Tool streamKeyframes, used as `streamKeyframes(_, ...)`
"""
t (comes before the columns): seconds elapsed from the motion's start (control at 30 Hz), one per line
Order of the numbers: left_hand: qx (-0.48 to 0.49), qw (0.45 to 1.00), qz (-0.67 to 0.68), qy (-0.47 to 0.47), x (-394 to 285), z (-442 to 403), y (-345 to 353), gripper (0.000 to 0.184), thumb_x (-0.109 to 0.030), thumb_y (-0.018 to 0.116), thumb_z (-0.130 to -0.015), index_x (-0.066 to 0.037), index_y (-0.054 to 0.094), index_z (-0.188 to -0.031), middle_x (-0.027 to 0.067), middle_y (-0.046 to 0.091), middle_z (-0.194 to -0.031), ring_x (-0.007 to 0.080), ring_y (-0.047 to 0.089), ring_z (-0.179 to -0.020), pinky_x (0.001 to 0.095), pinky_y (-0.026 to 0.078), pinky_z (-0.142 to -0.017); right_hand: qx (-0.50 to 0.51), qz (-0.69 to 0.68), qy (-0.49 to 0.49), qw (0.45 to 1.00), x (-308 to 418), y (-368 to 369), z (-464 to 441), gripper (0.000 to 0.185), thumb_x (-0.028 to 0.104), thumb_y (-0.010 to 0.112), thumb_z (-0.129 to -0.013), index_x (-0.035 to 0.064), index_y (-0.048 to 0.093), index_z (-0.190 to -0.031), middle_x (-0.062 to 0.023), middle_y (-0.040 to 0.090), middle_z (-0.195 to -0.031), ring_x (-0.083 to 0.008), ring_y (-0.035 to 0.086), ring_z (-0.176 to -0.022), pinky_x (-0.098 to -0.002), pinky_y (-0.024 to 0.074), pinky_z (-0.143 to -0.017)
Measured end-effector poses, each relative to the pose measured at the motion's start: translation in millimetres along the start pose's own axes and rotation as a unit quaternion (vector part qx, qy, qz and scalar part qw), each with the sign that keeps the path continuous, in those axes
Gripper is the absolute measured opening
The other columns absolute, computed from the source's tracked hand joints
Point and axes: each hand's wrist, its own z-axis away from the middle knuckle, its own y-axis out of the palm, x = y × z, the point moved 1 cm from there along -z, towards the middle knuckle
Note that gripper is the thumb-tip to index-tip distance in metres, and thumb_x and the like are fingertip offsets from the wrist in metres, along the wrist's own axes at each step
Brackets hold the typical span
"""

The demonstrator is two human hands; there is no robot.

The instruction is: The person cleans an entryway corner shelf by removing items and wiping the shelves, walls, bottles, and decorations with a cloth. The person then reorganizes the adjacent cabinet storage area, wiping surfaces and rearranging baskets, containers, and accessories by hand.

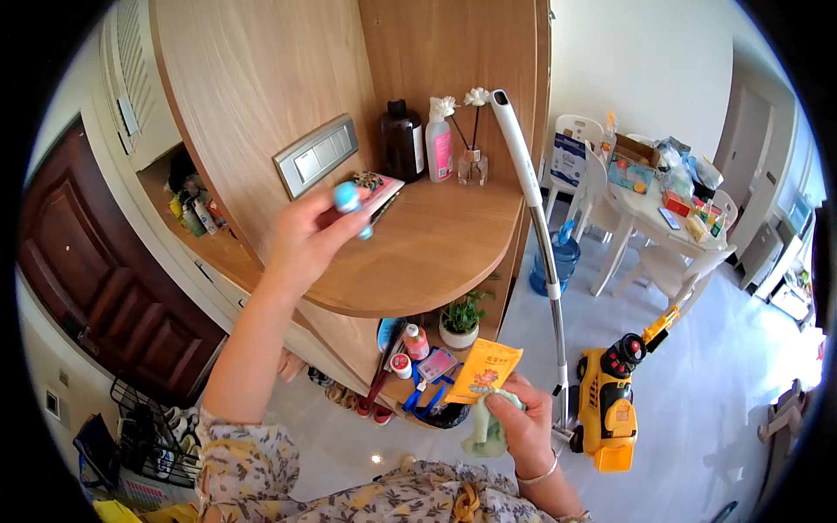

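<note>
My left hand (305,234) is raised over the rounded wooden shelf (436,253), its fingers closed on a small light-blue object (347,197) whose exact kind I cannot make out. Just beyond it, a small stack of booklets (384,193) lies against the panel below a switch plate (318,157). Lower down, my right hand (527,425) grips a pale green cloth (486,432) together with a yellow packet (485,370) that has a cartoon print. The packet sticks up above the thumb, and the cloth hangs beneath it.
A dark bottle (402,144), a pink-labelled spray bottle (439,150) and a flower diffuser (472,166) stand on the shelf. Below are a potted plant (459,327) and small items. A stick vacuum (542,235) leans at the right, near a yellow toy excavator (608,410).
</note>
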Motion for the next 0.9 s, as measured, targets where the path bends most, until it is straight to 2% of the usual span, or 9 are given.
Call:
streamKeyframes(0.1,0.015,0.992,-0.122,-0.008,31.5,-48.0,24.9,0.020,-0.012,0.069,-0.086,-0.001,0.068,-0.103,0.0031,0.069,-0.080,0.0076,0.062,-0.069,0.0243,0.048,-0.057,-0.027,0.010,0.015,0.999,1.8,-17.1,8.6,0.013,0.001,0.068,-0.080,-0.0044,0.071,-0.092,-0.0055,0.061,-0.085,-0.0119,0.056,-0.081,-0.0254,0.0430,-0.071)
streamKeyframes(0.17,0.023,0.991,-0.121,-0.061,53.9,-79.2,35.0,0.014,-0.009,0.069,-0.082,-0.001,0.067,-0.093,0.0050,0.069,-0.077,0.0093,0.063,-0.066,0.0253,0.048,-0.056,-0.049,-0.002,-0.009,0.999,3.6,-25.6,11.7,0.013,0.001,0.068,-0.080,-0.0046,0.071,-0.091,-0.0049,0.060,-0.084,-0.0111,0.055,-0.079,-0.0244,0.0420,-0.070)
streamKeyframes(0.3,-0.007,0.984,-0.165,-0.066,72.1,-118.2,53.2,0.016,-0.011,0.071,-0.077,-0.001,0.065,-0.088,0.0087,0.069,-0.076,0.0166,0.066,-0.067,0.0305,0.051,-0.059,-0.079,0.010,-0.009,0.997,7.1,-35.8,16.7,0.011,0.001,0.069,-0.080,-0.0054,0.071,-0.089,-0.0047,0.060,-0.082,-0.0109,0.055,-0.076,-0.0246,0.0421,-0.069)
streamKeyframes(0.4,-0.024,0.964,-0.266,0.016,85.3,-134.7,70.3,0.026,-0.017,0.073,-0.072,0.001,0.066,-0.089,0.0160,0.068,-0.079,0.0288,0.068,-0.077,0.0383,0.053,-0.070,-0.081,-0.006,-0.019,0.997,4.9,-38.3,16.6,0.011,0.001,0.069,-0.080,-0.0055,0.070,-0.088,-0.0048,0.060,-0.082,-0.0111,0.055,-0.076,-0.0248,0.0423,-0.069)
streamKeyframes(0.5,0.032,0.975,-0.220,-0.013,83.7,-136.6,94.7,0.022,-0.016,0.071,-0.075,0.001,0.067,-0.088,0.0153,0.068,-0.075,0.0279,0.069,-0.069,0.0372,0.054,-0.067,-0.081,0.000,-0.011,0.997,5.8,-37.9,15.8,0.011,0.002,0.069,-0.080,-0.0053,0.070,-0.089,-0.0048,0.061,-0.082,-0.0112,0.056,-0.077,-0.0250,0.0425,-0.070)
streamKeyframes(0.57,0.039,0.973,-0.220,0.064,81.6,-136.2,111.7,0.016,-0.013,0.069,-0.078,0.001,0.066,-0.086,0.0136,0.067,-0.068,0.0222,0.068,-0.063,0.0342,0.053,-0.062,-0.079,-0.004,-0.012,0.997,2.3,-39.2,13.8,0.011,0.002,0.069,-0.080,-0.0051,0.070,-0.089,-0.0047,0.061,-0.083,-0.0113,0.056,-0.078,-0.0250,0.0426,-0.070)
streamKeyframes(0.8,0.063,0.970,-0.218,0.088,74.2,-146.0,167.3,0.024,-0.020,0.074,-0.074,0.001,0.067,-0.082,0.0198,0.066,-0.077,0.0350,0.066,-0.077,0.0438,0.051,-0.070,-0.073,-0.007,0.001,0.997,-3.6,-38.0,11.3,0.014,0.003,0.069,-0.081,-0.0042,0.071,-0.093,-0.0049,0.062,-0.085,-0.0118,0.057,-0.081,-0.0252,0.0437,-0.072)
streamKeyframes(0.83,0.064,0.970,-0.217,0.089,73.1,-148.1,173.2,0.024,-0.020,0.074,-0.074,0.001,0.067,-0.082,0.0198,0.066,-0.077,0.0350,0.066,-0.077,0.0438,0.051,-0.070,-0.074,-0.007,0.000,0.997,-5.0,-39.1,11.3,0.014,0.003,0.069,-0.081,-0.0042,0.071,-0.093,-0.0049,0.062,-0.085,-0.0118,0.057,-0.081,-0.0252,0.0437,-0.072)
streamKeyframes(0.9,0.053,0.948,-0.289,0.121,68.1,-151.7,182.4,0.017,-0.014,0.071,-0.080,0.002,0.065,-0.080,0.0114,0.067,-0.067,0.0180,0.066,-0.059,0.0322,0.052,-0.057,-0.073,0.003,0.003,0.997,-8.7,-41.3,11.4,0.014,0.003,0.070,-0.082,-0.0040,0.071,-0.094,-0.0051,0.063,-0.085,-0.0118,0.057,-0.082,-0.0253,0.0440,-0.073)
